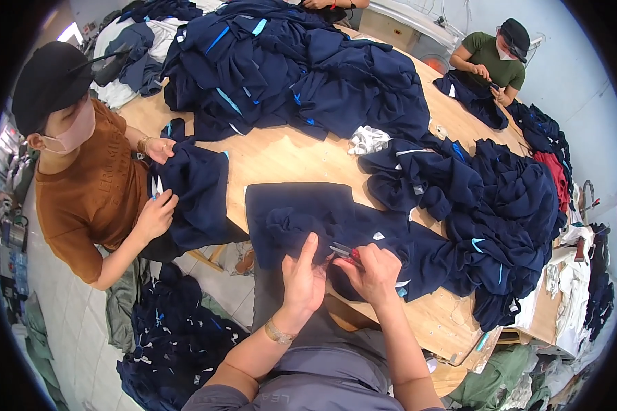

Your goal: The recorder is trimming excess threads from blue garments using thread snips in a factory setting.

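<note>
A navy garment (298, 200) lies spread on the table in front of me, its lower part hanging over the near edge. My left hand (303, 279) is at that edge with its thumb pointing up against the cloth. Its fingers curl at the fabric and are partly hidden, so the hold is hard to see fully. In my right hand (373, 274) is a pair of small scissors with red handles (350, 257). Their metal blades point left, toward my left hand, just over the garment. A small white label (378, 235) shows on the navy cloth.
Large heaps of navy garments (301, 75) cover the far side and the right (500, 205) of the wooden table (281, 154). A person in brown (89, 185) trims a garment on my left. Another in green (495, 72) works far right. More clothes (175, 335) lie on the floor.
</note>
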Demonstrator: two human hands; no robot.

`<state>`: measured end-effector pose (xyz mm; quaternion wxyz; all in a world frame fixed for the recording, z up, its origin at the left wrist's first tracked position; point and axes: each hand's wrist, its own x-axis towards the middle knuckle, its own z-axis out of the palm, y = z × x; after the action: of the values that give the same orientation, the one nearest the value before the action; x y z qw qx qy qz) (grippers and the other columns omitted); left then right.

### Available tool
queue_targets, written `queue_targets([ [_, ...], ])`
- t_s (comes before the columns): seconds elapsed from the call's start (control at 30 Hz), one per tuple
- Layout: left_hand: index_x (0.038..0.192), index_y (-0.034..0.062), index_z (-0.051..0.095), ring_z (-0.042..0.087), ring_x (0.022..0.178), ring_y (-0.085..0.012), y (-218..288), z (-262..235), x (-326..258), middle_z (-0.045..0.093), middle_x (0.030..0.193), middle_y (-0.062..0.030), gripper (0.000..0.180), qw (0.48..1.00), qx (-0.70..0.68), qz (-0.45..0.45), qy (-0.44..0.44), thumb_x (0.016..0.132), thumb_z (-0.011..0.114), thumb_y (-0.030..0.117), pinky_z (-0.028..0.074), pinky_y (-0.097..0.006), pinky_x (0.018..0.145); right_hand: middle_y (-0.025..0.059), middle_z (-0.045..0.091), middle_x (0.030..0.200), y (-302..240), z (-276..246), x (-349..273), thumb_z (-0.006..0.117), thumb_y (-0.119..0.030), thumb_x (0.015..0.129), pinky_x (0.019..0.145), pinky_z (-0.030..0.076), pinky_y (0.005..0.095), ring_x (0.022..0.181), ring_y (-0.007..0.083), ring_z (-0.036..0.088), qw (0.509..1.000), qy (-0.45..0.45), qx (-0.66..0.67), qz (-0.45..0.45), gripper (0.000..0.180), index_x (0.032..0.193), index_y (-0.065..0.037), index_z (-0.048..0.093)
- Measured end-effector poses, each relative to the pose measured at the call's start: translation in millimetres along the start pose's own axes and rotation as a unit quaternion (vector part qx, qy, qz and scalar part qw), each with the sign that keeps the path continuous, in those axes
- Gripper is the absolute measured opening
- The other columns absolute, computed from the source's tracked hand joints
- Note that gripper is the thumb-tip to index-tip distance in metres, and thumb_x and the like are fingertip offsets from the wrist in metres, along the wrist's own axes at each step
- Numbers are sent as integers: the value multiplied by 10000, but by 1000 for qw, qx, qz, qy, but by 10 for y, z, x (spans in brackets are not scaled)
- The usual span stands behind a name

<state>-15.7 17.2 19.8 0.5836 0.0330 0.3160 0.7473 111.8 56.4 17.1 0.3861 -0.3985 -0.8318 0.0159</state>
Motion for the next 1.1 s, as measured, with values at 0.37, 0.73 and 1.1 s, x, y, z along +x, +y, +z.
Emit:
queue_targets([
  [0.37, 956, 69, 596, 612, 752, -115, -39, 19, -32, 635, 881, -27, 103, 1000, 11, 27, -11, 919, 518, 126, 510, -250, 657, 19, 435, 549, -31, -55, 99, 761, -350, 633, 436, 297, 291, 434, 185, 396, 998, -10, -42, -36, 377, 633, -82, 496],
  [0.73, 970, 74, 590, 605, 761, -108, -78, -2, -4, 635, 899, -25, 107, 997, 38, 57, -20, 923, 516, 134, 495, -243, 665, -4, 376, 537, 17, -95, 112, 721, -409, 691, 429, 276, 273, 432, 156, 387, 997, -6, -59, -45, 387, 610, -117, 481],
  [1.1, 1001, 70, 584, 610, 836, -126, -48, -3, -20, 627, 939, -25, 127, 998, 32, 39, -23, 925, 512, 140, 524, -274, 734, 3, 408, 541, 76, -51, 41, 724, -383, 696, 437, 287, 276, 432, 166, 394, 1000, 19, -8, -9, 366, 631, -98, 504],
])
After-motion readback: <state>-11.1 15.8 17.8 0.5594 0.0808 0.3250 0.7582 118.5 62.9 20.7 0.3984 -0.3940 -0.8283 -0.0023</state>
